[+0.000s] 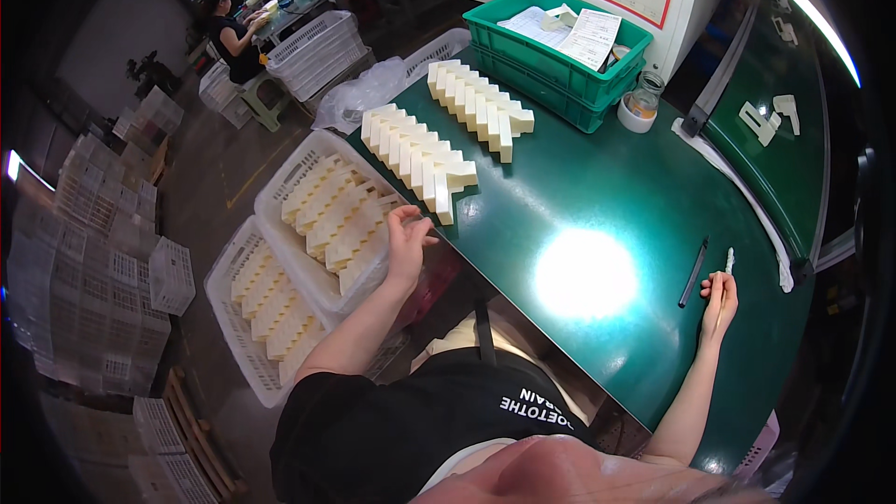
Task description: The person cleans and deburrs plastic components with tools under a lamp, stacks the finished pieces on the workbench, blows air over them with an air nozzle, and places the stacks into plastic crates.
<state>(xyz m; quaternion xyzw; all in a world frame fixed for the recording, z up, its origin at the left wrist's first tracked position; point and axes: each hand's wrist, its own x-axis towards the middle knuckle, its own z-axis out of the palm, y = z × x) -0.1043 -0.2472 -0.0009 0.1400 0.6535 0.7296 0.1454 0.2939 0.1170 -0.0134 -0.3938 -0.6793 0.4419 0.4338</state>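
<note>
My left hand is at the table's left edge, fingers loosely bent and apart, with nothing visible in them. Just beyond it, a row of cream L-shaped plastic parts stands closely nested on the table. A second such row lies farther back. Over on the right, my right hand is closed around a thin stick with a white wrapped tip, which points away from me. Beside that hand lies a dark pen, apart from the fingers.
White plastic crates of cream parts stand left of the green table. Green bins holding papers and a glass jar are at the back. A conveyor belt with pale parts runs along the right. A co-worker sits far left.
</note>
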